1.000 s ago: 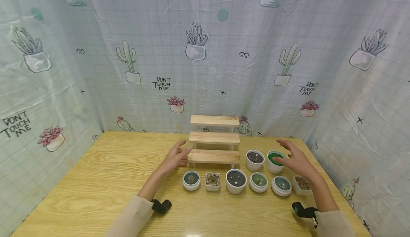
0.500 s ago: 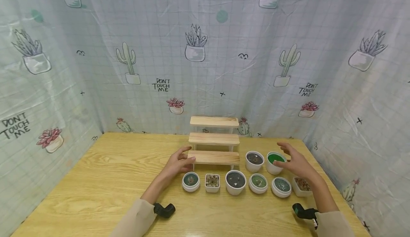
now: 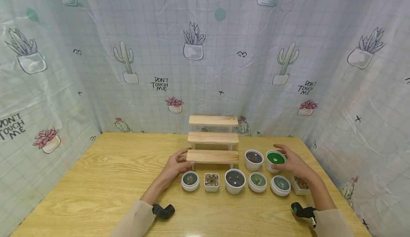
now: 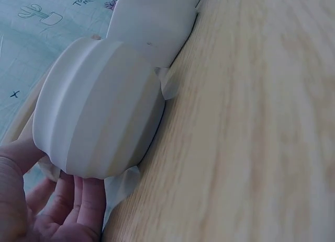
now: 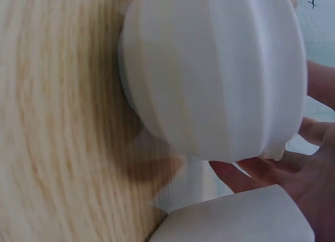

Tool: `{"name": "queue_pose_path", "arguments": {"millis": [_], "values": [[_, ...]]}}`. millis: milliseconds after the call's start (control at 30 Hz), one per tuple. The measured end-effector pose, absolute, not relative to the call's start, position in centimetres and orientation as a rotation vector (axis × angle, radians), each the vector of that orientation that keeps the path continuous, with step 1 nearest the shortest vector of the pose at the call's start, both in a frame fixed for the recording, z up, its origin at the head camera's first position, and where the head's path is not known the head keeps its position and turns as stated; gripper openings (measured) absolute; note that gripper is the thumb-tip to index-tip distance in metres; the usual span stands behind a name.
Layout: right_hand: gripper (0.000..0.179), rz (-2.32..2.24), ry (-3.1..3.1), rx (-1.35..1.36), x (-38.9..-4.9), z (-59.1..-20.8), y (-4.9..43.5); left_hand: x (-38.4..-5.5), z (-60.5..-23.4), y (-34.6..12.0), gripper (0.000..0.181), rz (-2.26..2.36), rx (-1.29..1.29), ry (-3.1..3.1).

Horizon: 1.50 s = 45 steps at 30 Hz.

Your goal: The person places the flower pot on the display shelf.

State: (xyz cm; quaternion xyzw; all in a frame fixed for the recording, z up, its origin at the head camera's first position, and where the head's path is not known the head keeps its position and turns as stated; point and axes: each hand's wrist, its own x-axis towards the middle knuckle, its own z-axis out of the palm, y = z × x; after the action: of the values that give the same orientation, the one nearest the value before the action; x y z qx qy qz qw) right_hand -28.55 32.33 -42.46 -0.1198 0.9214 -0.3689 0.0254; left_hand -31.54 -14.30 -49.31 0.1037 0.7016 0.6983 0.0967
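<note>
A three-tier wooden display rack (image 3: 213, 156) stands at the middle back of the table. My left hand (image 3: 174, 165) holds the left end of its lowest shelf, thumb in front and fingers behind. My right hand (image 3: 293, 162) curls round a white pot with a green filling (image 3: 275, 158), thumb across its front. Beside that pot sits a white pot with dark filling (image 3: 254, 159). In the left wrist view a round ribbed pot (image 4: 99, 111) hides part of my left fingers (image 4: 89, 205). Another round pot (image 5: 214, 75) hides part of my right fingers (image 5: 230, 176).
A row of small pots lines the front of the rack: a round one (image 3: 190, 181), a square pebble-filled one (image 3: 211, 182), a larger dark-filled one (image 3: 235, 181), two low round ones (image 3: 257, 182) and a square one (image 3: 301, 186). A patterned curtain (image 3: 211, 73) encloses the table.
My left hand has come down and closed on the rack's lowest shelf. My right thumb has shifted from over the green-filled pot to its front, the fingers closing round it.
</note>
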Motion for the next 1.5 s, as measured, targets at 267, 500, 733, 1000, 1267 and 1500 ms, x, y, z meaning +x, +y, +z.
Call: {"name": "queue_pose_path", "arguments": {"millis": [267,500,733,1000,1267,1500], "values": [[0.092,-1.054,2.855,-0.336,-28.9,-43.3,32.7,-31.5,-49.1,-14.4,0.078,2.054,0.309,2.097],[0.092,-1.047,2.854,-0.313,-29.1,-43.4,32.7,-31.6,-49.2,-14.5,0.079,2.042,0.292,2.116],[0.087,-1.026,2.906,-0.289,-29.0,-42.9,32.7,-31.5,-49.2,-14.6,0.079,2.023,0.315,2.132],[0.086,-1.055,2.942,-0.305,-28.6,-41.7,32.6,-31.5,-49.3,-14.7,0.078,2.031,0.31,2.121],[0.084,-1.065,2.978,-0.342,-28.4,-40.7,32.5,-31.5,-49.3,-14.7,0.079,2.029,0.307,2.108],[0.087,-1.074,2.974,-0.323,-28.2,-40.1,32.0,-31.5,-49.2,-14.6,0.079,2.024,0.306,2.107]]}}
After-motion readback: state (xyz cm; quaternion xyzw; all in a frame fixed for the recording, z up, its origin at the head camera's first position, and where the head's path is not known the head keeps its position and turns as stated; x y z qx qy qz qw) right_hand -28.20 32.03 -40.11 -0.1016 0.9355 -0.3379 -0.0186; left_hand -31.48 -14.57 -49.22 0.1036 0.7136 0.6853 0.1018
